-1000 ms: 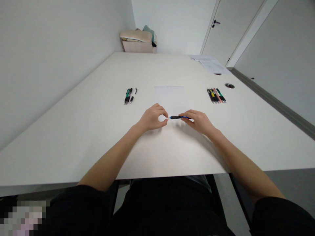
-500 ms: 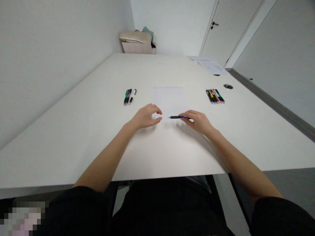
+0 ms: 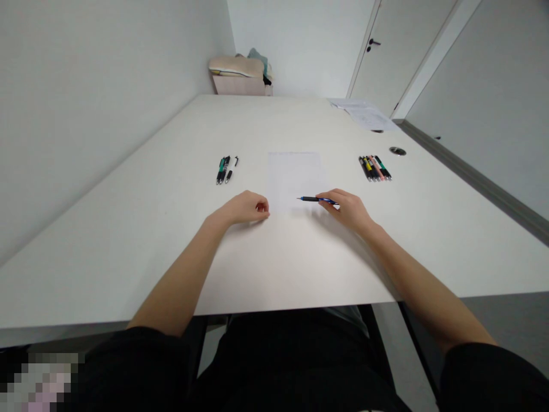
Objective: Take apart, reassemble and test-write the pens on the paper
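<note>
My right hand is closed on a blue and black pen, held level with its tip pointing left over the near end of a white sheet of paper. To the left of the sheet, my left hand rests on the white table with its fingers curled into a loose fist. Whether anything is inside it is hidden.
A few dark pens lie left of the sheet, and several coloured pens lie in a row to its right. Loose papers and a round cable hole sit at the far right. A low cabinet with cushions stands beyond the table.
My left hand let go of the pen's tip, drew left off the sheet and curled into a fist. My right hand lifted the pen slightly and moved it away from me.
</note>
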`<action>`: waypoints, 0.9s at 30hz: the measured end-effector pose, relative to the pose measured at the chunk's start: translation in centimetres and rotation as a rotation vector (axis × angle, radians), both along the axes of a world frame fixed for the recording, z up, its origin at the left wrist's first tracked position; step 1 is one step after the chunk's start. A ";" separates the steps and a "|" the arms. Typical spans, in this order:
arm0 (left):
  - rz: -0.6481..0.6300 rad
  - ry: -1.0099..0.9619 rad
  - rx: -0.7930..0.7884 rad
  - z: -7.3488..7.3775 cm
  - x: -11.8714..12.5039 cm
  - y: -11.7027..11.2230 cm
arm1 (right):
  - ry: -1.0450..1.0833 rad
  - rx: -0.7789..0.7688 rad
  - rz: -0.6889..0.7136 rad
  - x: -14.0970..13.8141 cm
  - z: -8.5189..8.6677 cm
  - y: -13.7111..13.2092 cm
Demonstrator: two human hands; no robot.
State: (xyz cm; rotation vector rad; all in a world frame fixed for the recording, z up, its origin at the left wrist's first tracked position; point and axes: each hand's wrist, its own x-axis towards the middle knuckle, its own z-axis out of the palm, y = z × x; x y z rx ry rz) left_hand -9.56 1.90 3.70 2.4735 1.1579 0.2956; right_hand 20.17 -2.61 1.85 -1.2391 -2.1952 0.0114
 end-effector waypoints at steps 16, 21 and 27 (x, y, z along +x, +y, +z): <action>0.307 -0.961 -0.561 -2.2 4.6 -1.1 | 0.017 0.054 0.040 -0.7 0.7 -0.6; 0.291 -1.008 -0.595 -1.9 4.9 -1.5 | 0.017 0.074 0.053 -0.9 0.7 -0.7; 0.285 -0.978 -0.579 -2.1 5.1 -1.5 | 0.004 0.080 0.064 -0.9 0.7 -0.6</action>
